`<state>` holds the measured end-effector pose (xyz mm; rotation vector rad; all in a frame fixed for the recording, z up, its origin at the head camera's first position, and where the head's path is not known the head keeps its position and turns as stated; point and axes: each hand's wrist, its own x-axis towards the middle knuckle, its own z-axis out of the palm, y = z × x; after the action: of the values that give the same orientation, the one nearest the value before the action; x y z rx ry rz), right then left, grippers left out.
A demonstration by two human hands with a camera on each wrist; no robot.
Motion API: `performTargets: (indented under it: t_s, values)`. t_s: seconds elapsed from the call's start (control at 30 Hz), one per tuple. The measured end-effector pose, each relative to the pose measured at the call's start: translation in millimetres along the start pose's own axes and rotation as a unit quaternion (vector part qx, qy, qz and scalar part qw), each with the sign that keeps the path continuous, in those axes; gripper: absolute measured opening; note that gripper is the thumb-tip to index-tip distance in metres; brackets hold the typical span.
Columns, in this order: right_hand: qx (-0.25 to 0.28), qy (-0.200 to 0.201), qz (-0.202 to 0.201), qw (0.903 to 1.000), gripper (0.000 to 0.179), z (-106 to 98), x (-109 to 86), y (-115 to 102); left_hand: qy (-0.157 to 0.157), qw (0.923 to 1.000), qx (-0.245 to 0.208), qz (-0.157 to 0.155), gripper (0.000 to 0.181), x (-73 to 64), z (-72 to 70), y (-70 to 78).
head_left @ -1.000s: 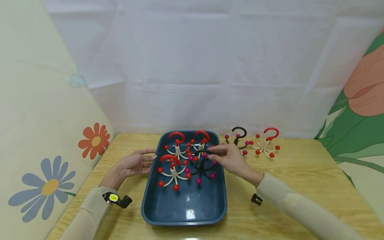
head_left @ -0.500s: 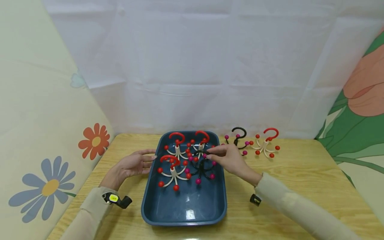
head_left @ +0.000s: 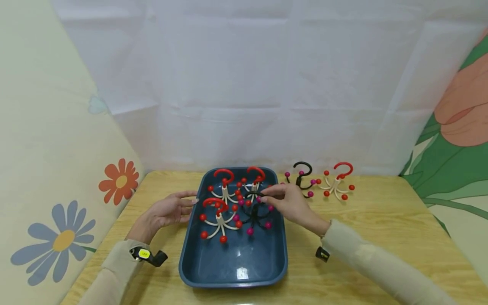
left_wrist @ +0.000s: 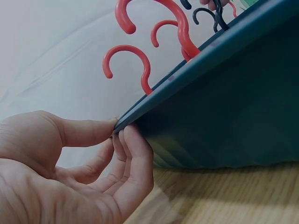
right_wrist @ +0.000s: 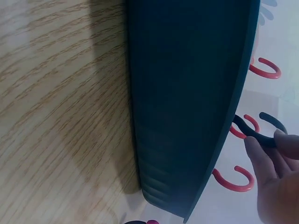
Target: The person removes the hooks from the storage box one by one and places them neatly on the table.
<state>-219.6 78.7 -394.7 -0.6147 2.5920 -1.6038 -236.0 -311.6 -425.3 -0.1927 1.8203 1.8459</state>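
Observation:
A dark blue tray [head_left: 213, 264] lies on the wooden table. My left hand [head_left: 171, 209] pinches its left rim [left_wrist: 140, 109] between thumb and fingers. Inside stand three cream-armed hook racks, one near the front [head_left: 220, 221] and two behind it, each with a red hook and red ball tips. Beside them at the right is a black hook rack [head_left: 254, 215] with magenta balls. My right hand [head_left: 292, 205] holds this rack by its curved black hook [right_wrist: 265, 141], pinched between thumb and fingers above the right rim. Its arms are low in the tray; whether they touch the bottom I cannot tell.
On the table right of the tray stand another black rack [head_left: 299, 182] and another cream rack with a red hook [head_left: 336, 185]. A white cloth [head_left: 228, 84] hangs behind. Flower-patterned walls flank the table [head_left: 362, 237]. The front part of the tray shows bare floor.
The black rack and my right hand have shifted very slightly left. My left hand has stayed at the tray's rim. The head view has moved a little.

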Motion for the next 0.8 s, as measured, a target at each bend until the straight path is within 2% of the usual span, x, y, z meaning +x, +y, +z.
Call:
performTargets:
  t_s: [0.27,0.5,0.8]
  values:
    - [-0.005,0.013,-0.028,0.9995,0.020,3.0,-0.9,-3.7,-0.003,0.9999,-0.013,0.000,0.054,1.5,-1.2,-3.8]
    - [0.004,0.024,-0.033,0.9992,0.020,-1.6,1.2,-6.2,-0.014,0.9999,-0.004,0.008,0.062,2.3,0.0,-2.2]
    - [-0.004,0.042,-0.054,0.9977,0.024,-13.1,1.7,-15.1,-0.013,0.9998,-0.011,0.008,0.061,0.9,-0.7,-2.4]
